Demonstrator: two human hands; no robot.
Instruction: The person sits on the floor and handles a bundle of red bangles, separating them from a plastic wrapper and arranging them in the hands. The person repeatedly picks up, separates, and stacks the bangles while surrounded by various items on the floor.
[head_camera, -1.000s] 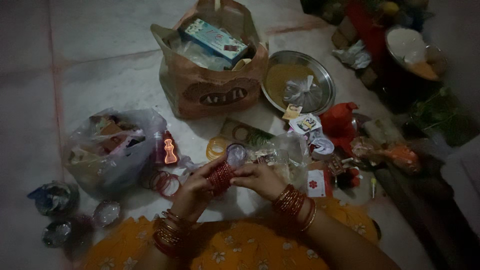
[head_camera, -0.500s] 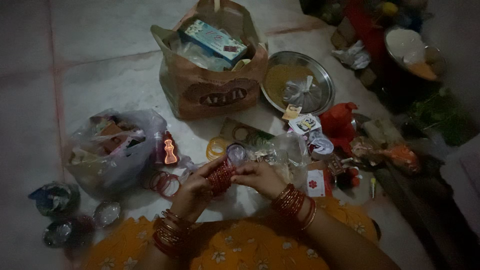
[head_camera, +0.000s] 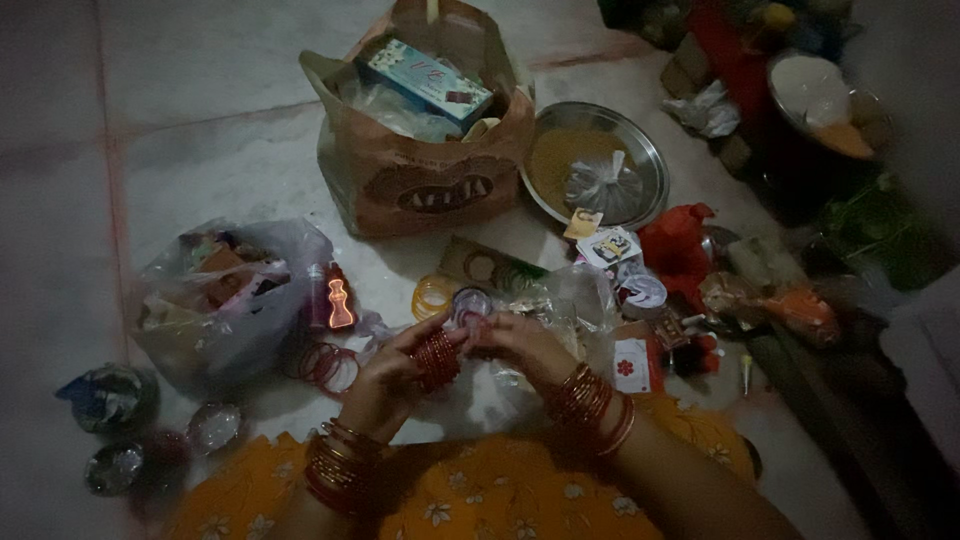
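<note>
The left hand (head_camera: 385, 375) clamps its fingers round a stack of red bangles (head_camera: 436, 358) (keeping them bunched); the right hand (head_camera: 525, 345), fingers pinched together, touches the stack's top end.

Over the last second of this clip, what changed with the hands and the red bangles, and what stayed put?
The right hand slid up and away from the body; its fingertips now sit beyond the stack of red bangles rather than beside it. The left hand keeps gripping the stack, which dropped slightly. The brown bag, steel plate and loose yellow bangles did not move.
</note>
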